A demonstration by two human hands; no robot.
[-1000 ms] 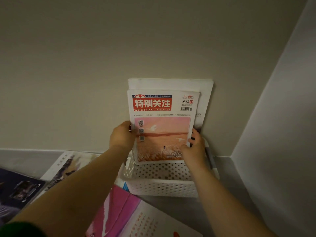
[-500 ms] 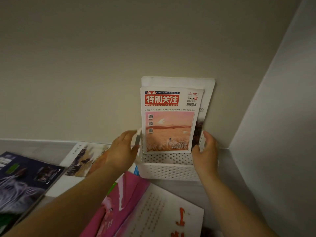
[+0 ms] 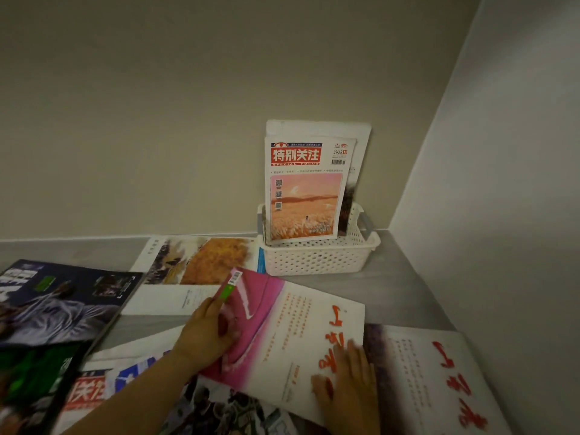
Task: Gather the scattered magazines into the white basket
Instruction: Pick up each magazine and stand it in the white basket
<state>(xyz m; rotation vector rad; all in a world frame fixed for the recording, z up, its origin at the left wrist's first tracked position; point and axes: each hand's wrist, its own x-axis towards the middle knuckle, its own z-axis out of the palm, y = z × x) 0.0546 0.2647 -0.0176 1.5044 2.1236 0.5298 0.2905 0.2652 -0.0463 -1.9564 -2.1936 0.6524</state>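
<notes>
The white perforated basket (image 3: pixel 317 260) stands in the back right corner against the wall. A magazine with a red title and pink picture (image 3: pixel 306 189) stands upright in it, in front of a taller white one (image 3: pixel 361 133). Nearer to me a pink and white magazine (image 3: pixel 292 328) lies on the grey surface. My left hand (image 3: pixel 205 335) grips its left edge, thumb on the pink cover. My right hand (image 3: pixel 348 381) lies flat on its lower right corner, fingers spread.
Several more magazines lie scattered: a landscape one (image 3: pixel 201 265) left of the basket, a dark one (image 3: pixel 59 299) at far left, a white one with red characters (image 3: pixel 439 381) at right, others under my arms. Walls close off the back and the right.
Both hands have let go of the red-titled magazine, which now stands in the basket. They dropped down onto the pink and white magazine. The view has tilted down.
</notes>
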